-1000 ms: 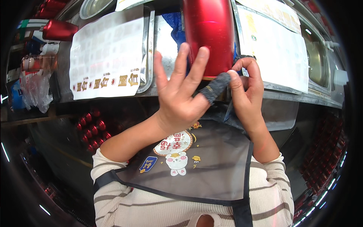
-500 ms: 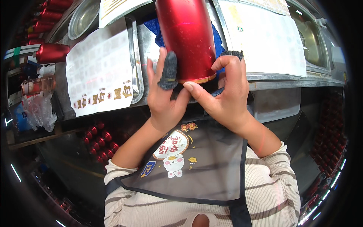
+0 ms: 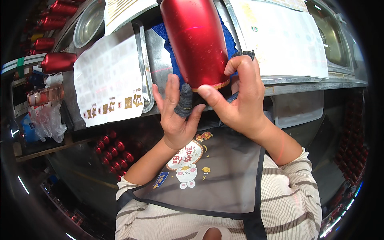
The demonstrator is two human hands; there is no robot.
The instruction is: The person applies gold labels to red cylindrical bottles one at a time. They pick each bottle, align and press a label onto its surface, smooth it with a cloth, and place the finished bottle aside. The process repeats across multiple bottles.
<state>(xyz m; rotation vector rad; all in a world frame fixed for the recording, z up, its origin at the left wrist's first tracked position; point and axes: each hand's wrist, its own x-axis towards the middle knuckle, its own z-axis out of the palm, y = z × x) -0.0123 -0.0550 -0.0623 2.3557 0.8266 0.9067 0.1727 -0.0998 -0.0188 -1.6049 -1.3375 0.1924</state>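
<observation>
A large glossy red bottle [image 3: 195, 44] lies on a blue cloth [image 3: 173, 54], its gold-rimmed base toward me and its far end cut off by the upper edge. My right hand [image 3: 242, 94] grips the base end from the right, thumb at the rim and index finger bent against the side. Dark fabric covers one of its fingertips. Just left of the base and a little nearer to me is my left hand [image 3: 178, 114], apart from the bottle, fingers spread and holding nothing. A dark grey finger cot [image 3: 185, 101] covers its index finger.
Left of the bottle, a white sheet with gold lettering [image 3: 110, 76] lies over a metal tray [image 3: 147, 76]. Another white sheet [image 3: 280, 44] lies on the right, beside a metal basin [image 3: 330, 36]. More red bottles [image 3: 59, 63] are at the far left, several below the bench.
My left hand has drawn back from the bottle's base toward me, its fingers coming away from the side. My right hand keeps its hold, and the bottle tilts slightly more to the left.
</observation>
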